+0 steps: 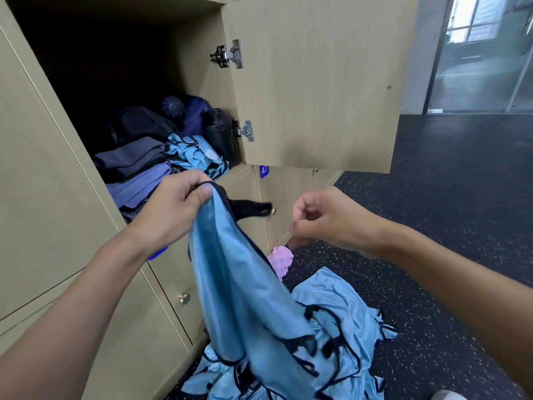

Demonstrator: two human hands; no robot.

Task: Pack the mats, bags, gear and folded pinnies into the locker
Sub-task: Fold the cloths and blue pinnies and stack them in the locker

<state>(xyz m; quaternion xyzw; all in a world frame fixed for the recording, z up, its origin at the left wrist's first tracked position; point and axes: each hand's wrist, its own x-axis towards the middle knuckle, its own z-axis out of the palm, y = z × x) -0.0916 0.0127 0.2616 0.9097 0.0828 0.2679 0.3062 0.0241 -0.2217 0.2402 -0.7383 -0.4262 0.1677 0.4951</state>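
My left hand grips the black-trimmed top edge of a light blue pinnie, which hangs down in front of the lockers. My right hand hovers to its right with fingers curled, holding nothing that I can see. More blue pinnies lie in a heap on the floor below. The open locker holds folded purple and grey mats, a folded blue pinnie, dark bags, a spotted ball and a black bottle.
The locker door stands open to the right. A pink spiky ball lies on the dark speckled floor by the lower lockers. A black strap dangles behind the held pinnie. Glass partitions stand at the far right.
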